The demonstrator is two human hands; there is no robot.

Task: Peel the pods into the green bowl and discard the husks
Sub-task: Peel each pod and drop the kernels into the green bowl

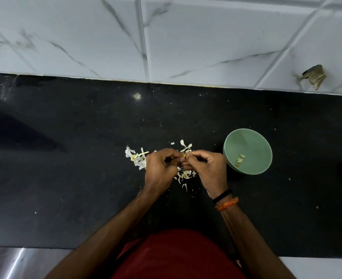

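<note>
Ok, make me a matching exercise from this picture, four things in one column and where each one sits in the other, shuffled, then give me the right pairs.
Things
1. round green bowl
2. small pale pod being peeled
3. heap of whitish papery husks
4. orange thread band and black band

Places
A. pinched between the left hand and right hand
B. round the right wrist
C. loose on the black counter, around the hands
D. standing on the counter to the right of the hands, a few peeled pieces inside

Pairs: 1-D, 2-A, 3-C, 4-B
</note>
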